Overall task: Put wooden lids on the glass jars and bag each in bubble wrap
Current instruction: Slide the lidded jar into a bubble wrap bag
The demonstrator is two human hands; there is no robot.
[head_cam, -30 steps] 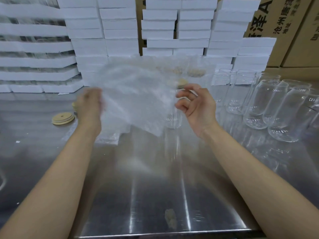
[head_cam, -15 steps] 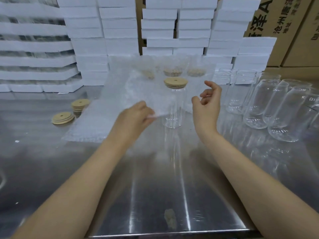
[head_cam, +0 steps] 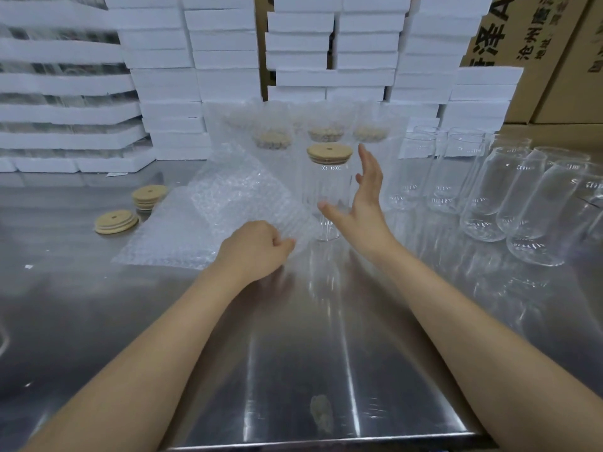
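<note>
At the near middle of the steel bench [head_cam: 293, 370], the left hand [head_cam: 256, 247] is pinching the near corner of a bubble-wrap bag [head_cam: 235, 200] between curled fingers and thumb. The right hand [head_cam: 363, 197] is hovering released, fingers spread, just beside the lidded jar [head_cam: 326, 203] — whether its thumb is touching glass I cannot tell.

The bag is looking light and limp, likely to sag shut, so its mouth is probably needing a held lip. The lidded jar, one only, is standing upright just beyond the hands, with its wooden lid [head_cam: 329, 153] sitting on top. The glass is likely smooth, slippery and breakable, so it is best taken round the body rather than by the lid, which may lift off.

Under the held bag a flat pile of more bags [head_cam: 163, 246] is lying, too closely layered to count. To the left, two short stacks of spare lids [head_cam: 116, 220] are resting. Farther back, three bagged jars [head_cam: 326, 133] are showing plainly, perhaps a fourth. On the right, open jars [head_cam: 486, 197] are crowding together — at least six, overlapping too much for a sure count.
</note>
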